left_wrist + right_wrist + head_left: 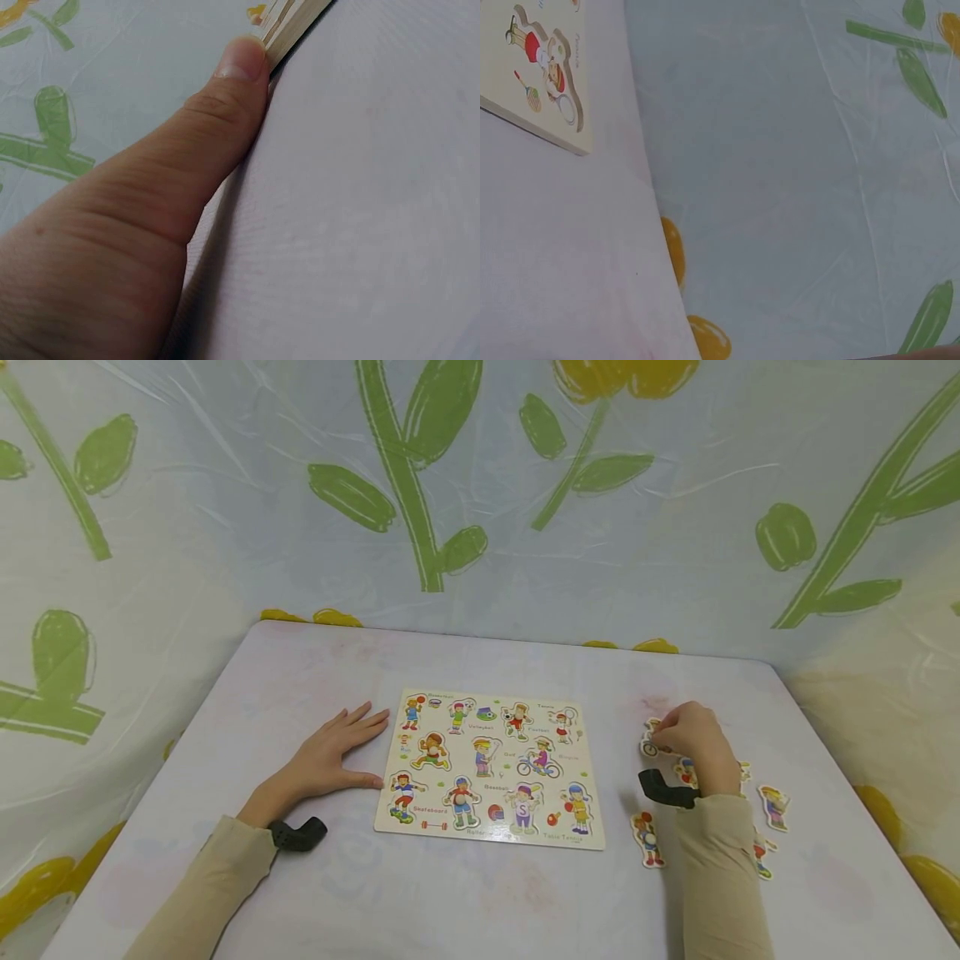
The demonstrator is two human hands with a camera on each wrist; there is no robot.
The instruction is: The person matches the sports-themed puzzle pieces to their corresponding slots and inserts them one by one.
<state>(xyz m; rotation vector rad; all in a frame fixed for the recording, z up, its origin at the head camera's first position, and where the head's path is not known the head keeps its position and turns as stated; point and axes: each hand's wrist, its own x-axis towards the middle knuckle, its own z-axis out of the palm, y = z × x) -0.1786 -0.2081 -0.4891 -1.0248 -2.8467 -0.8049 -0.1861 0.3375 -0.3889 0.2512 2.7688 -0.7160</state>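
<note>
I sit at a pale table [525,893]; plastic sheeting [675,527] printed with green stems and yellow flowers surrounds it.

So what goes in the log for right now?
left hand: flat, thumb against wooden sports puzzle board | right hand: pinching cut-out figure piece | white table

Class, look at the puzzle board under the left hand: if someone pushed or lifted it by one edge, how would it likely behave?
The board looks flat and stiff, with a layered edge in the left wrist view, so it would probably lift without bending. On the smooth table it would likely slide, which may be why the left hand braces its side. It cannot roll.
</note>
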